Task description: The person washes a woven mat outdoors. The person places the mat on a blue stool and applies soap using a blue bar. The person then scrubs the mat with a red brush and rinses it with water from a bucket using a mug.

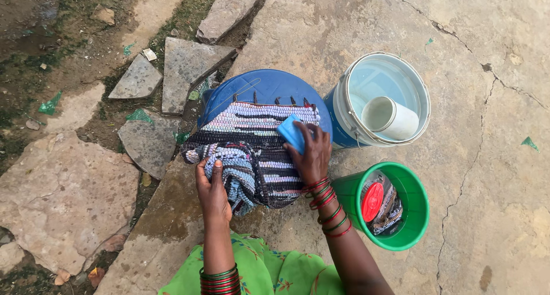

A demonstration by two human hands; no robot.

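Striped woven mat [252, 151] drapes over a blue drum [263, 88]; left hand [213, 192] grips its bunched edge, right hand [312, 154] presses a blue soap bar [291, 132], fingers curled around it, beside white bucket [344, 126] and green bucket [421, 215].

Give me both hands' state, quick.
Left hand: closed, gripping the bunched striped woven mat.
Right hand: fingers pressing a blue block onto the mat.

Soft, even daylight (no hard shadows), sharp focus throughout, slight wide-angle stretch at edges.

Right hand [312, 157] presses blue soap [291, 132] onto striped rug [252, 151].
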